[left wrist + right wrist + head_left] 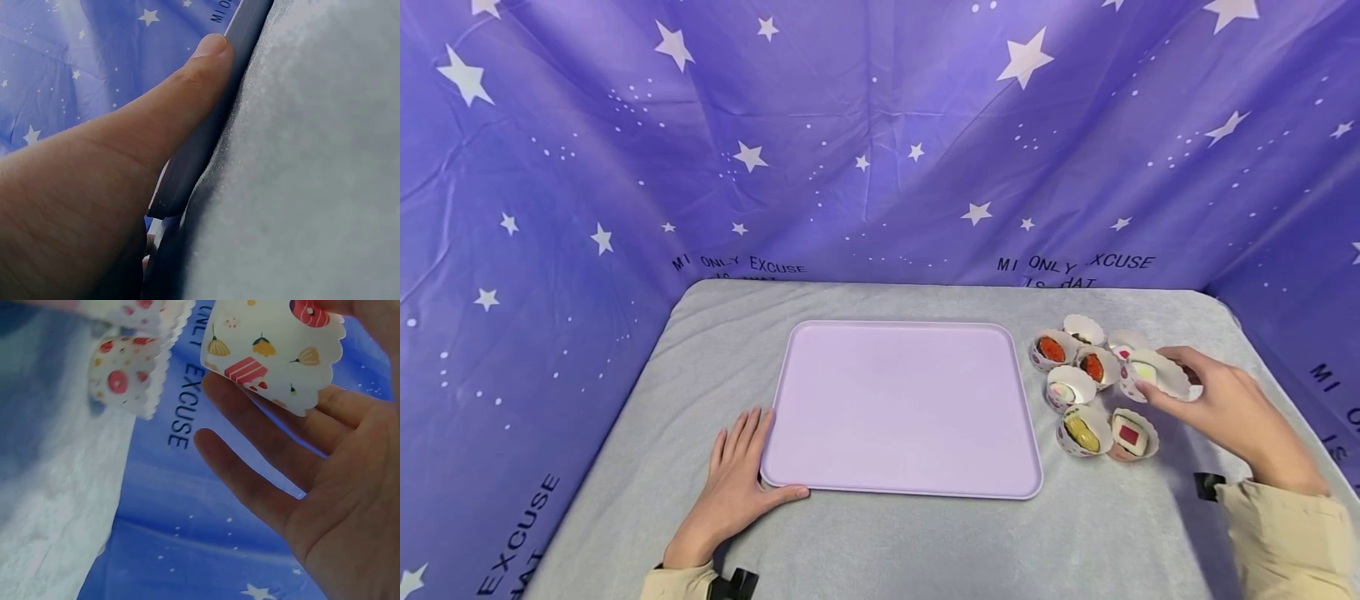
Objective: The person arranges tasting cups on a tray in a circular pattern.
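My right hand [1236, 412] pinches a scalloped paper cup [1171, 377] between thumb and fingers, with a pale, yellowish toy-like sushi piece [1144, 375] inside. In the right wrist view, this cup [269, 353] shows printed cake and flowers, and its lower fingers are spread apart below it. A flat lilac tray [902, 408] lies in the middle of the table. At the tray's near left corner rests my left hand [730, 487], fingers extended by the left side. Its thumb [187, 84] lies straight against the front edge in the left wrist view.
Several more paper cups stand clustered right of the tray, among them cups with orange-red toppings [1051, 350], a yellow topping [1081, 433] and a red square on white [1129, 436]. Grey cloth [925, 542] covers the table. A purple star-printed curtain [865, 192] surrounds it.
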`<state>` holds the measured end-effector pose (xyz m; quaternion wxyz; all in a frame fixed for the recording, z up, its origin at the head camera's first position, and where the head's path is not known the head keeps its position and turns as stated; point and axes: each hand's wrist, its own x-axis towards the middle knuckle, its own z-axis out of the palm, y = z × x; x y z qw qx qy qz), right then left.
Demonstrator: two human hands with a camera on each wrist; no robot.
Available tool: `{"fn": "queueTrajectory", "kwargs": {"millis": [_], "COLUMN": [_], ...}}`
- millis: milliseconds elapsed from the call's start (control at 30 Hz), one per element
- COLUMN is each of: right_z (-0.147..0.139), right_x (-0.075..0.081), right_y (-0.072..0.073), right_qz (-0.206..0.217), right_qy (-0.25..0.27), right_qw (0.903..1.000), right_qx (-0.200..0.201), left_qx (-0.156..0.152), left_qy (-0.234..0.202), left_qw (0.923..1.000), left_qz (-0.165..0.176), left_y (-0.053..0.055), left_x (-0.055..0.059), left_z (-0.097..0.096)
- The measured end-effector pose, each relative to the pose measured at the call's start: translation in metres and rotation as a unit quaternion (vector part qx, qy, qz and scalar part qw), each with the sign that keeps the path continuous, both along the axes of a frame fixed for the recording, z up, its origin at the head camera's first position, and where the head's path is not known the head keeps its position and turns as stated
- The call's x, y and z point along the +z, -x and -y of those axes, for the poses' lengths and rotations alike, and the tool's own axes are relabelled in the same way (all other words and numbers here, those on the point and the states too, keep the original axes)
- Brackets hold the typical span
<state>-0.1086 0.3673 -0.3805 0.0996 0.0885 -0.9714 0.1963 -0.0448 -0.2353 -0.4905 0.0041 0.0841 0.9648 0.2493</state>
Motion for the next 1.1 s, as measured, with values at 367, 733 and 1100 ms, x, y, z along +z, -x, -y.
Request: {"fn": "queueTrajectory", "kwargs": {"millis": [367, 733, 1100], "right_z": [0.027, 0.057, 0.084], "right_x": [0.014, 0.021, 0.019], "right_y": [0.001, 0.007, 0.013], "right_qz": [0.012, 0.017, 0.007], "right_qy": [0.011, 0.031, 0.041], "right_qw": [0.9994, 0.9975, 0.9957], "right_qx": [0.029, 0.061, 0.083], "left_qx": [0.0, 0.001, 0.001], "left_qy": [0.003, 0.005, -0.001], "left_qw": [1.0, 1.0, 1.0], "left_qz": [-0.009, -0.007, -0.002], "left_y": [0.0, -0.001, 0.0], "left_x": [0.0, 0.001, -0.001], "left_z": [-0.001, -0.001, 0.0]}}
